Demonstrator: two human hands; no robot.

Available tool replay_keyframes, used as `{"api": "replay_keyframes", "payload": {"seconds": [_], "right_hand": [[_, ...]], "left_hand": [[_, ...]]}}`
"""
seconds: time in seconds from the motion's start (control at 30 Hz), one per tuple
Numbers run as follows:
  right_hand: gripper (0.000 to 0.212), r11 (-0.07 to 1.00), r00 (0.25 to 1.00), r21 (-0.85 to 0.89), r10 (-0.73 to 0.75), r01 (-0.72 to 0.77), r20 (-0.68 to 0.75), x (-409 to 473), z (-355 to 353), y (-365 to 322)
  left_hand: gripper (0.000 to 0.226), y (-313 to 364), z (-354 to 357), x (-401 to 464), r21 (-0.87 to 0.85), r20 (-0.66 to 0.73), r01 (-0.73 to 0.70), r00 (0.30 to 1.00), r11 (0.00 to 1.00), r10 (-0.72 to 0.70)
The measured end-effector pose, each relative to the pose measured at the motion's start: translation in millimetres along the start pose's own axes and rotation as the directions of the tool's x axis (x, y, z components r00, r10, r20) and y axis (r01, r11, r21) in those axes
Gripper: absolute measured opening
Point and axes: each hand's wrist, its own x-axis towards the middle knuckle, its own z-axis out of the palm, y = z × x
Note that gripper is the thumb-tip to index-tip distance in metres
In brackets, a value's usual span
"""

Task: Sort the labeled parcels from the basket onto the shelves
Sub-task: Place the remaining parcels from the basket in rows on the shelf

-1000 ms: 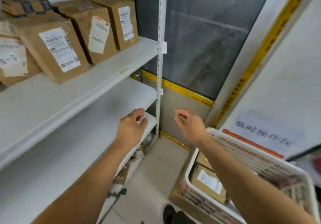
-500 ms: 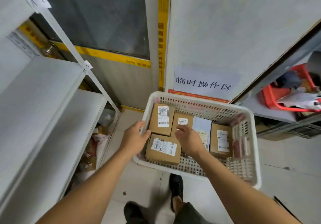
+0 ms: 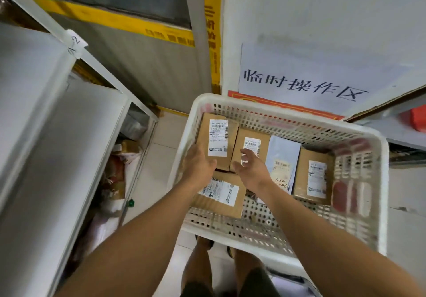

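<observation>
Both hands spread, gripping nothing: left hand against tall brown parcel, right hand hovering beside. White slatted basket holding labeled cardboard parcels, pale envelope. Grey shelves left; wall sign behind.

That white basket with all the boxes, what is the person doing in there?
A person is reaching both hands into the white basket, which holds several labeled parcels. The left hand rests against the tall cardboard parcel at the far left corner, and the right hand hovers open beside it, holding nothing. Nothing is lifted yet. The gray shelves wait on the left.
</observation>
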Motion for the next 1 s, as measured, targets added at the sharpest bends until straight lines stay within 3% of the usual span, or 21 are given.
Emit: {"api": "replay_keyframes", "payload": {"seconds": [0.1,0.2,0.37,0.53,0.7,0.8,1.0], "right_hand": [[0.066,0.996,0.997,0.052,0.075,-0.076,0.011,33.0,16.2,1.2],[0.08,0.985,0.993,0.126,0.117,-0.12,0.035,56.9,30.4,6.5],[0.102,0.96,0.99,0.244,0.124,-0.136,0.066,75.2,48.9,19.7],[0.098,0.914,0.991,0.396,0.048,-0.092,0.121,87.0,48.8,41.2],[0.092,0.852,0.984,0.508,0.042,-0.127,0.175,85.5,32.9,53.5],[0.087,0.841,0.987,0.533,0.007,-0.094,0.163,75.4,29.8,47.2],[0.081,0.827,0.987,0.558,-0.139,0.069,0.083,25.4,-3.6,30.1]], "left_hand": [[0.083,-3.0,18.3,23.0,0.044,-0.024,0.041,0.999,0.998,-0.04],[0.089,-2.3,35.9,32.7,-0.02,-0.027,0.045,0.999,0.999,-0.045],[0.073,-12.7,52.7,33.3,0.039,-0.101,-0.01,0.995,0.999,0.013],[0.079,-12.8,54.9,42.8,0.047,-0.118,0.062,0.991,0.997,-0.056],[0.08,-19.5,47.7,50.0,0.078,0.019,0.019,1.0,0.997,-0.02],[0.084,-17.1,43.2,42.7,-0.083,0.07,0.029,0.997,0.996,-0.023],[0.085,-7.0,17.1,7.4,-0.302,0.002,-0.016,1.0,0.953,0.017]]}}
